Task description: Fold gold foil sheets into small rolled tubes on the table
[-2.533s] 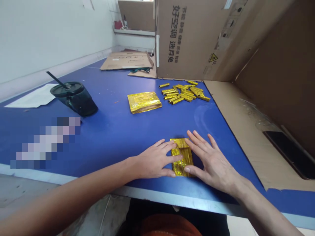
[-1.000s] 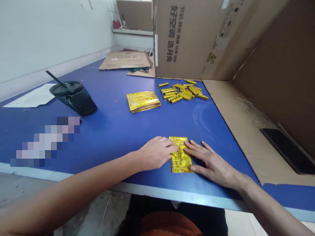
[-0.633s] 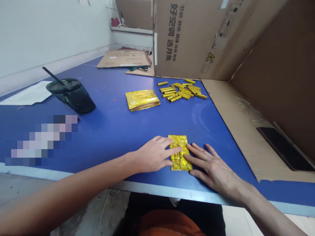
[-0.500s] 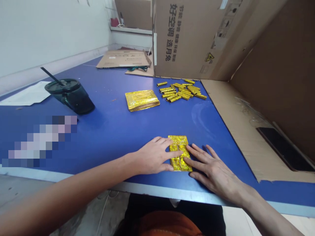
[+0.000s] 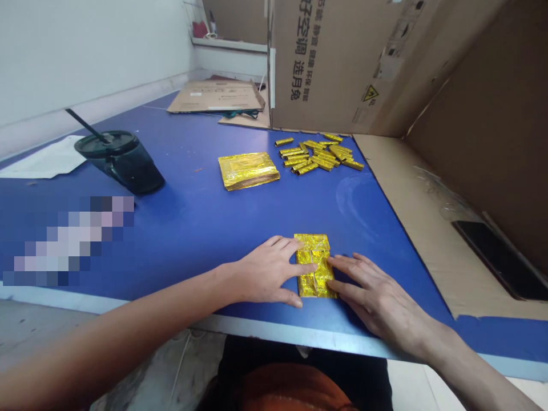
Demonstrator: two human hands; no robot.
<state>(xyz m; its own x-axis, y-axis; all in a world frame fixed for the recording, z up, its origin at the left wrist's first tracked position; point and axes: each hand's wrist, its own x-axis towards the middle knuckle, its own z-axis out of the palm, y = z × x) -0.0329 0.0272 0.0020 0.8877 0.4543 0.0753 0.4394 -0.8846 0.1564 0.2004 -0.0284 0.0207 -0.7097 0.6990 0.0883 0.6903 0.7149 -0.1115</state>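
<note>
A folded piece of shiny gold foil paper [image 5: 321, 264] lies flat on the blue table [image 5: 205, 228] near its front edge. My left hand [image 5: 272, 271] rests at its left side, fingers spread, with the index finger across the middle of the paper. On the right side, my right hand [image 5: 370, 291] touches the paper's edge with its fingertips, fingers apart. Farther back is a flat stack of gold foil sheets [image 5: 248, 170]. Several small rolled gold pieces [image 5: 321, 157] lie in a loose pile to the right of the stack.
A dark green cup [image 5: 124, 162] with a straw stands at the left, beside white paper [image 5: 47, 157]. A large cardboard box [image 5: 334, 68] stands behind. A dark phone [image 5: 500, 257] lies on cardboard at the right. Flat cardboard [image 5: 218, 96] lies at the back.
My right hand has shifted slightly right, its fingers closer to the paper's right edge. My left thumb has slid off the paper's lower left edge. The view has shifted a little.
</note>
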